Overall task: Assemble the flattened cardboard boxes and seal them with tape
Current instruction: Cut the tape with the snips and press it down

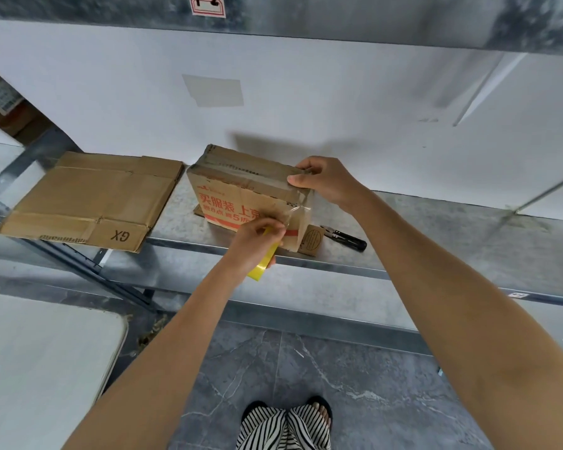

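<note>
1. Box [241, 196] is standing on the metal shelf [436, 241], near the front edge. Top flaps are closed and the printed face is toward the camera.
2. Right hand [327, 183] is gripping the box's top right corner, thumb on the front edge, fingers curling over the top and pinning it down.
3. Left hand [252, 246] is clenching the yellow tape roll [259, 269]. A clear strip [298, 209] is running from it up toward the box's right corner.
4. Handling, my read: the box is looking light, empty and creased, so it's likely sliding or caving under a hard pull. Holding at corners and edges is beating mid-panel. Tape is thin and sticky, probably folding onto itself.
5. Around: flattened cardboard [88, 199] is lying left, just beside the box. Black tool [343, 237] is lying right of it, near the tape path, so risking a snag. White table [39, 368] is sitting lower left, well apart.
</note>
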